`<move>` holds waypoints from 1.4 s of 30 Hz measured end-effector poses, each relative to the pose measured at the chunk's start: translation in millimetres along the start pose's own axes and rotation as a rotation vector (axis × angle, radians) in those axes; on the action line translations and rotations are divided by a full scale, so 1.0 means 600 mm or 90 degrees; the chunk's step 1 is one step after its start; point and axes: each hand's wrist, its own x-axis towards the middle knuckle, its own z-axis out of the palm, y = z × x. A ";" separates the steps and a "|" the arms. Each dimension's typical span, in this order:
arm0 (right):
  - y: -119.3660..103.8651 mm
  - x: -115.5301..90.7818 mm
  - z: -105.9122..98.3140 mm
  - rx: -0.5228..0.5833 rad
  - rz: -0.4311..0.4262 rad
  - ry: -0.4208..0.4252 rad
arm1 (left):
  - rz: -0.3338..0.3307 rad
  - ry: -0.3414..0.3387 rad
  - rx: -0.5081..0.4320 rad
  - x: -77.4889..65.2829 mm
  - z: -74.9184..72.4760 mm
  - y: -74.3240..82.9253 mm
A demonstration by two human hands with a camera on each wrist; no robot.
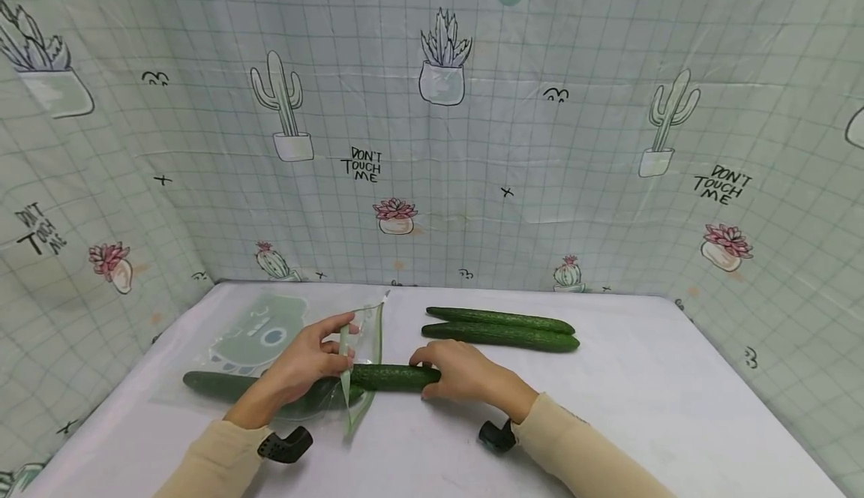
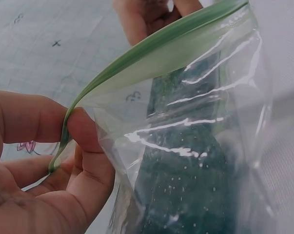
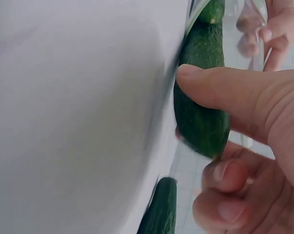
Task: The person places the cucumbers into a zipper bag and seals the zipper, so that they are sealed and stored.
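A clear zip bag with a green rim (image 2: 132,56) lies on the left of the table, its mouth facing right. My left hand (image 1: 307,359) pinches one side of that rim between thumb and fingers, which holds the mouth apart. Inside the bag lies a cucumber (image 1: 219,385), partly hidden by my left wrist. My right hand (image 1: 466,374) grips the near end of another cucumber (image 1: 391,378), whose far end is through the bag's mouth. In the right wrist view, my thumb (image 3: 205,85) presses along this cucumber's side, with the fingers beneath its end.
Two more cucumbers, an upper one (image 1: 499,319) and a lower one (image 1: 513,337), lie side by side at the back, right of the bag. The white table (image 1: 607,415) meets a patterned cloth backdrop (image 1: 499,243) at the back and sides.
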 end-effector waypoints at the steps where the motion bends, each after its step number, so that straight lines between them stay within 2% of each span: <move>1: 0.001 -0.003 0.000 0.001 -0.006 0.000 | 0.001 0.000 0.000 0.000 0.000 0.000; 11: -0.003 -0.006 -0.001 -0.043 -0.038 0.032 | 0.005 0.006 -0.006 0.002 -0.001 0.003; 20: -0.012 -0.001 0.006 -0.028 -0.055 0.041 | 0.003 0.014 -0.001 0.000 0.000 -0.001; 36: -0.070 0.082 0.022 0.017 -0.104 0.052 | 0.003 0.013 -0.010 0.000 0.000 0.001; 42: -0.076 0.103 0.031 0.050 -0.099 0.026 | 0.008 0.012 -0.005 0.000 -0.003 0.000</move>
